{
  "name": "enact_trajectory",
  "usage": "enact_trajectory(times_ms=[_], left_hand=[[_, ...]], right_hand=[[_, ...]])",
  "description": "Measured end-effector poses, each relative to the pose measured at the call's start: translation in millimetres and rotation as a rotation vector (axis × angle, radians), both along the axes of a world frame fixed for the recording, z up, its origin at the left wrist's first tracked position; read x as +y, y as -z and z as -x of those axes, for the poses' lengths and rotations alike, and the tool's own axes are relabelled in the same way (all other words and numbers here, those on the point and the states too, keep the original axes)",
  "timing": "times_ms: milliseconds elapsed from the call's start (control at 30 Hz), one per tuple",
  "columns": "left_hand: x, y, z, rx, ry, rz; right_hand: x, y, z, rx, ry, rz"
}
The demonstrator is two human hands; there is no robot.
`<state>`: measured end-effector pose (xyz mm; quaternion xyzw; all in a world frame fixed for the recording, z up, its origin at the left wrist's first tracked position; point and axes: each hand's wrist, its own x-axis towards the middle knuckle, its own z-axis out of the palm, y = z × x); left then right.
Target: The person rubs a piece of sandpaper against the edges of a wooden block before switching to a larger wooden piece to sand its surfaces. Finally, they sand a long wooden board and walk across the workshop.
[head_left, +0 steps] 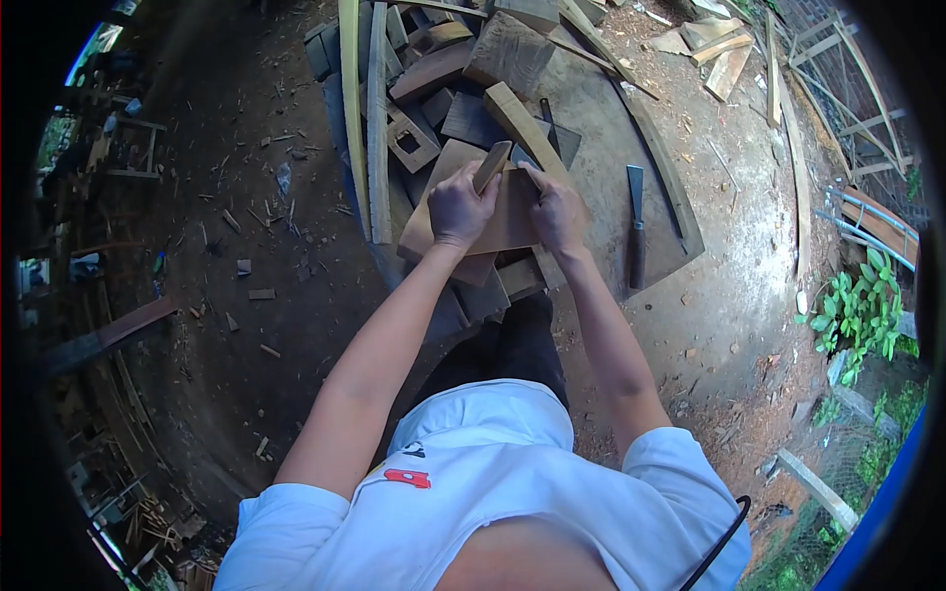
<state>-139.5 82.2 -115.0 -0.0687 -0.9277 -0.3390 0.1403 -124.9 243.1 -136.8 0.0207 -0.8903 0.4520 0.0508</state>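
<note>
Left hand [461, 205] grips wood block [492, 167], likely steadying it over board [510, 222]; right hand [558, 209] close by, can't tell its grip; chisel [638, 253] rightward.

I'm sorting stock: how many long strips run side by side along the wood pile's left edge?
2. The yellowish strip is outermost; the grey strip lies just inside it, nearer the middle of the pile. More may be hidden underneath.

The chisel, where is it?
In the head view, the chisel lies on the right side of the table, between the right hand and the long wood strip.
</note>
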Motion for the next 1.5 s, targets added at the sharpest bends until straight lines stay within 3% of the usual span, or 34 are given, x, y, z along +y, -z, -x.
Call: enact_trajectory(times_ms=[100,400,533,600,700,800,900,1033,1200,1333,1400,1500], left_hand=[[-5.2,-2.2,5.5,0.025,-0.005,0.005],[-0.6,-1.2,-0.2,0.05,0.003,-0.011],[0.5,-1.8,-6.3,0.036,0.082,0.017],[0.6,-1.4,-6.2,0.027,0.069,0.035],[0.7,-1.0,-5.6,0.055,0.076,0.034],[-1.6,-2.0,-4.6,0.018,0.103,0.041],[-1.4,0.0,-8.0,-0.007,0.112,0.08],[0.7,2.5,-11.3,0.003,0.115,0.088],[-3.3,3.3,-4.0,-0.007,0.087,0.085],[-0.2,5.1,-8.5,-0.023,0.105,0.11],[1.0,2.0,-4.2,0.042,0.097,0.096],[-3.0,4.8,-9.6,0.034,0.082,0.08]], right_hand=[[-5.7,-10.1,-7.4,0.107,-0.036,-0.148],[1.4,-21.6,28.0,-0.071,-0.141,-0.212],[7.8,-4.8,14.9,0.028,-0.099,-0.058],[10.2,-8.6,24.0,-0.132,-0.146,-0.176],[14.7,1.6,43.0,-0.304,-0.221,-0.149],[15.3,6.4,22.9,-0.171,-0.174,-0.179],[17.8,-25.9,7.2,-0.208,-0.12,-0.089],[18.1,-17.2,9.1,-0.302,-0.088,-0.105],[7.2,-36.6,-3.4,-0.182,0.007,-0.036],[14.8,-29.4,-1.9,-0.304,0.0,-0.045],[10.2,-18.2,0.9,-0.174,0.032,-0.16],[12.5,-24.5,-9.6,-0.135,0.05,-0.067]])
